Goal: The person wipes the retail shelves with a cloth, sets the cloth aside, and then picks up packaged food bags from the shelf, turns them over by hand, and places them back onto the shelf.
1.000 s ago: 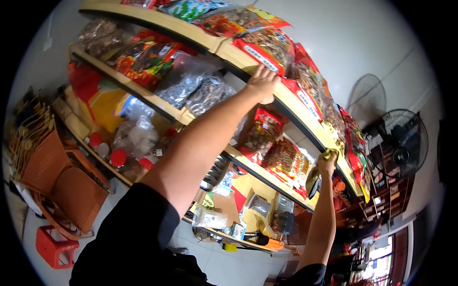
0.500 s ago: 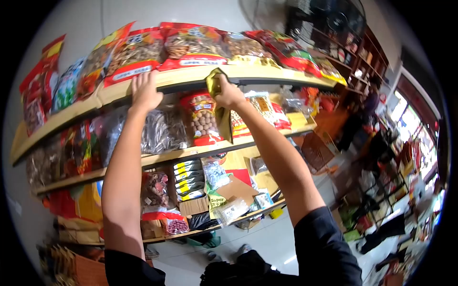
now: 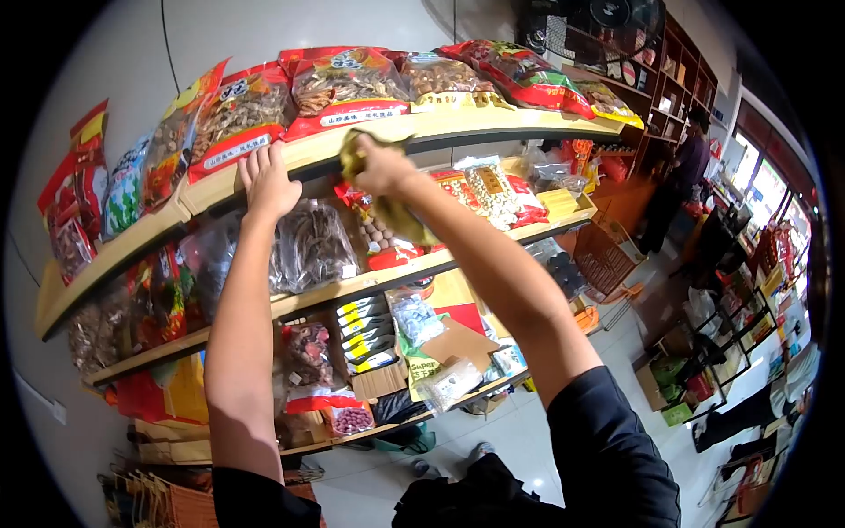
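My left hand [image 3: 269, 185] rests on the front edge of the top wooden shelf [image 3: 211, 187], its fingers apart and holding nothing. To its right, my right hand [image 3: 380, 169] grips a yellow-green cloth [image 3: 400, 220] against the same edge, and part of the cloth hangs down over the shelf below. Just behind my left hand stands a red-trimmed bag of dried food [image 3: 242, 114]. Another such bag [image 3: 348, 92] lies behind the edge near my right hand. A bag of round brown items [image 3: 378, 233] is partly covered by the cloth.
Middle-shelf bags include dark dried goods [image 3: 317, 242] and pale pieces [image 3: 489, 192]. Lower down are yellow-and-black packets [image 3: 365, 334] and a cardboard piece [image 3: 464, 343]. A fan [image 3: 607, 22] stands at the upper right. One person [image 3: 676, 185] stands beyond a brown basket [image 3: 607, 255]; another is at the right edge.
My right hand has slid left along the shelf edge with the cloth, closer to my left hand. Since the oldest frame the view has turned, and my left hand remains at the edge.
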Demonstrator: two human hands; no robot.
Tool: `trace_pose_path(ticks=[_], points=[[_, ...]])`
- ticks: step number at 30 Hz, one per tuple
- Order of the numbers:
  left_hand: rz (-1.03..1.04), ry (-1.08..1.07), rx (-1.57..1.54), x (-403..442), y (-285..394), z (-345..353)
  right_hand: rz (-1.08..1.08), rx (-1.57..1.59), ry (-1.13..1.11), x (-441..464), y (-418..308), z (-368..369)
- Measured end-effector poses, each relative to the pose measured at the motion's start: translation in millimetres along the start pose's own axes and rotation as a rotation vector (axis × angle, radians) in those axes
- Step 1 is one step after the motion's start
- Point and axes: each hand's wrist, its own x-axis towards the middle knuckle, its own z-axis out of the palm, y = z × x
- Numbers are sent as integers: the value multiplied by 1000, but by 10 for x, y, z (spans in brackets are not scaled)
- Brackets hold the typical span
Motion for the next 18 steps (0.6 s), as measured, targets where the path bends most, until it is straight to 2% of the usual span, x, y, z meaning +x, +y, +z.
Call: trace_pose_path(ticks=[2,5,7,10,12,14,15,16,18], points=[[-28,-28,-10,2,-11,-34,-62,26,20,93,-117,125],[-4,-39,-4,-6,-44,-72,-6,-41,34,-5,-16,-13],[18,-15,-34,-19,-66,-56,86,-8,51,11,343,-129],[19,14,-60,-14,-73,-1,224,100,250,81,1131,-290],[6,39,-64,-6,-110,67,343,113,227,-24,1309,-603],[18,111,-277,31,-115,65,226,70,254,128,1629,-694],[-33,168,-561,-2,-20,11,219,85,254,165,1646,-727],[-39,170,-555,-77,118,-147,214,100,253,192,1640,-752],[150,174,-571,-293,479,-738,179,100,240,204,1560,-733]])
